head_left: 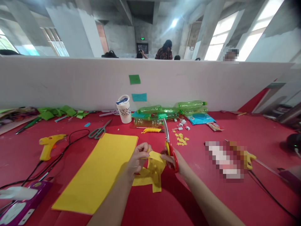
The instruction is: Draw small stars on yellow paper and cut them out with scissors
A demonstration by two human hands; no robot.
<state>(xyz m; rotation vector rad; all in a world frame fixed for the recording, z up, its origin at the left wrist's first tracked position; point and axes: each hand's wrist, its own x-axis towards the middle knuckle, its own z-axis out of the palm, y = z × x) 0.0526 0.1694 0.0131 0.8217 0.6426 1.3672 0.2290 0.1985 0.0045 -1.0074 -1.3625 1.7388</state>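
My left hand (140, 154) is closed, pinching a thin yellow piece (154, 155), paper or felt, I cannot tell which. My right hand (176, 160) is closed around red-and-yellow-handled scissors (171, 150), whose blades point up and away. Its thumb and fingertips also touch the right edge of the yellow piece. Below the hands, yellow offcuts (144, 179) lie on the table. Beside my left arm is a large yellow sheet (103, 171). Several small yellow stars (181, 139) lie beyond my right hand.
Green plastic bottles (150, 109) and a white cup (124, 110) stand along the low white partition (89, 81). A yellow utility knife (151, 130), grey scissors (100, 130), a yellow glue gun (48, 146) with black cord and a purple power strip (30, 201) lie around the red table (199, 185).
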